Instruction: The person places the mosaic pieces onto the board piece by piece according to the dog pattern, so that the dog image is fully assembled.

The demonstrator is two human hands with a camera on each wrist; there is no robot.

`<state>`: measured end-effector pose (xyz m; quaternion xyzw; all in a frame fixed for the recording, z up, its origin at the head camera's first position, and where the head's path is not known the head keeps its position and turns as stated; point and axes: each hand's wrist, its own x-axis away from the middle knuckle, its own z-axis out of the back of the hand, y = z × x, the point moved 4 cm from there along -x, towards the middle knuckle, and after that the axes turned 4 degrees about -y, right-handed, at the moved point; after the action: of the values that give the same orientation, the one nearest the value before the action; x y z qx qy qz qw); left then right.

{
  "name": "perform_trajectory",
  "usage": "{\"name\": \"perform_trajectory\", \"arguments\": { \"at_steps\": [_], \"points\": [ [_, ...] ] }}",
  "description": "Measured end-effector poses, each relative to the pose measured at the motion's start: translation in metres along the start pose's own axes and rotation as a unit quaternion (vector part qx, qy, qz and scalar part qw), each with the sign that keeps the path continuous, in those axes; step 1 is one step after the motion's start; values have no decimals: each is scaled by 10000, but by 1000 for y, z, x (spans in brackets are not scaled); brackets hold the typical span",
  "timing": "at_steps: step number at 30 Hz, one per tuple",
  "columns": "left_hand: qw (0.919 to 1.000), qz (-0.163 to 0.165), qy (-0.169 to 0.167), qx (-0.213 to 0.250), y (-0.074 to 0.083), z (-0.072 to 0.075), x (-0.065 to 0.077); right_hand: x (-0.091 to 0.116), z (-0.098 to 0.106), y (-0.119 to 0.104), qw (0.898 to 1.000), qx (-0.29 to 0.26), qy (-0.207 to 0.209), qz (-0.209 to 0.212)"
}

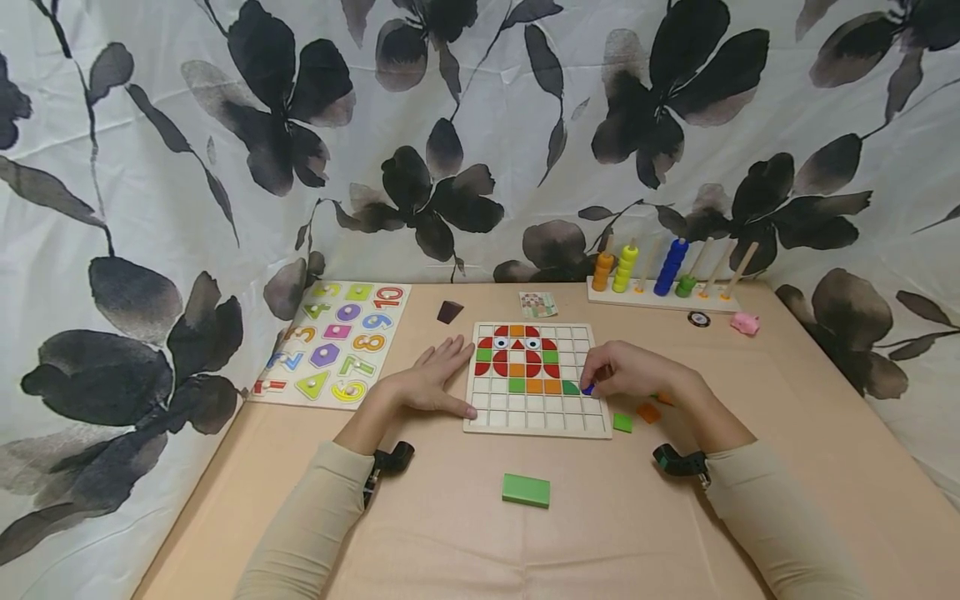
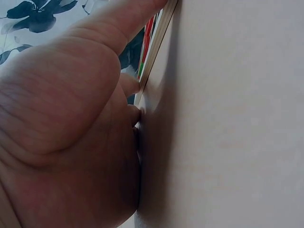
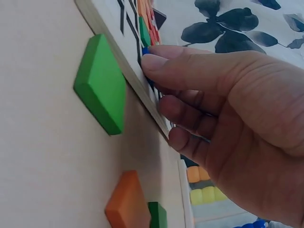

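Observation:
A white grid board [image 1: 540, 423] with a wooden rim lies mid-table, bearing a pattern of red, white, orange and green tiles [image 1: 517, 357]. My right hand [image 1: 630, 371] pinches a small blue tile [image 1: 588, 390] between thumb and forefinger over the board's right side, beside a dark green tile [image 1: 571, 387]. In the right wrist view the blue tile [image 3: 145, 51] is mostly covered by the fingertips. My left hand [image 1: 431, 383] lies with fingers spread at the board's left edge, its thumb by the lower left corner.
Loose green [image 1: 622, 422] and orange tiles [image 1: 648, 412] lie right of the board. A green block [image 1: 526, 491] is in front. Behind stand a bead counter [image 1: 660, 298], a pink pig figure [image 1: 745, 323], a picture card [image 1: 537, 305] and a dark piece [image 1: 450, 312]; a number board [image 1: 330, 346] is left.

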<state>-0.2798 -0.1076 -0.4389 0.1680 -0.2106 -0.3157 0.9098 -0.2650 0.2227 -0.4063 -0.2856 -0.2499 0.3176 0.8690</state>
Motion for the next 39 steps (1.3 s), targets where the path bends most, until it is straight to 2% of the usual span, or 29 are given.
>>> {"name": "perform_trajectory", "arguments": {
  "at_steps": [6, 17, 39],
  "points": [
    [10000, 5, 18, 25, 0, 0, 0, 1, 1, 1, 9999, -37, 52, 81],
    [9999, -71, 69, 17, -1, 0, 0, 0, 0, 5, 9995, -158, -167, 194],
    [10000, -41, 8, 65, -2, 0, -1, -6, -1, 4, 9997, -182, 85, 122]
  ]
}}
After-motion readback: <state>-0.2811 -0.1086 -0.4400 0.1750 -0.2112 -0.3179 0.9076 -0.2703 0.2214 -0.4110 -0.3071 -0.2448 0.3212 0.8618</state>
